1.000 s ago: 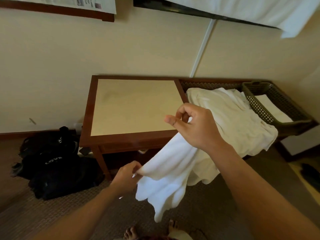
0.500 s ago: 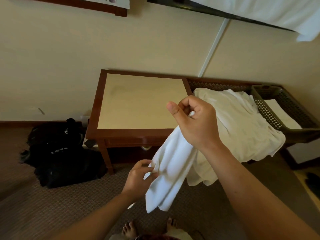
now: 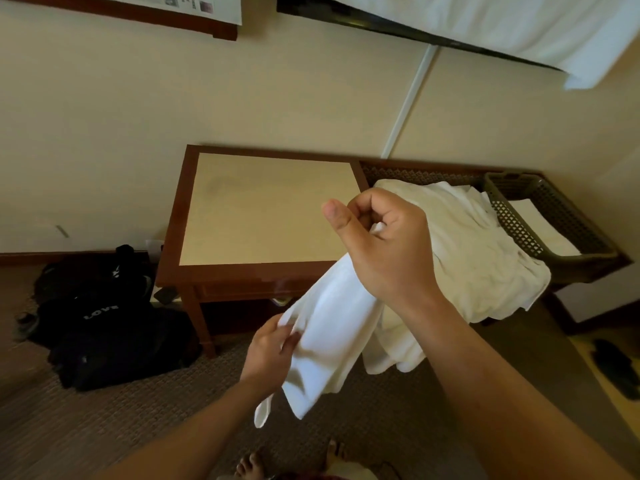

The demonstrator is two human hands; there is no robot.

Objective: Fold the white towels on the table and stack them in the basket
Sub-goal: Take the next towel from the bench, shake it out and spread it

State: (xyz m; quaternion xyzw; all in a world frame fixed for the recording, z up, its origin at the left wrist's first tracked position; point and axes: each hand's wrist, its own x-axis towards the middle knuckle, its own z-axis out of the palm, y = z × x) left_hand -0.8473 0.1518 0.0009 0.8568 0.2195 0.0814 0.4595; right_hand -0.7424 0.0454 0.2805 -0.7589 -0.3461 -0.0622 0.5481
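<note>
Left hand [image 3: 268, 351] has slid closer along the towel [image 3: 332, 327].

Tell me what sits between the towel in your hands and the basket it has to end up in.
The held towel, gripped by the right hand and left hand, hangs in front of the table. The pile of unfolded towels lies between it and the basket. The way over the pile looks open.

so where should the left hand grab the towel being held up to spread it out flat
Best bet: the free bottom corner of the held towel, where a tip dangles below the left hand. The right hand already pinches the top end, so the cloth hangs in a long bunched strip. Come from the left and below, pinching that loose edge.
</note>
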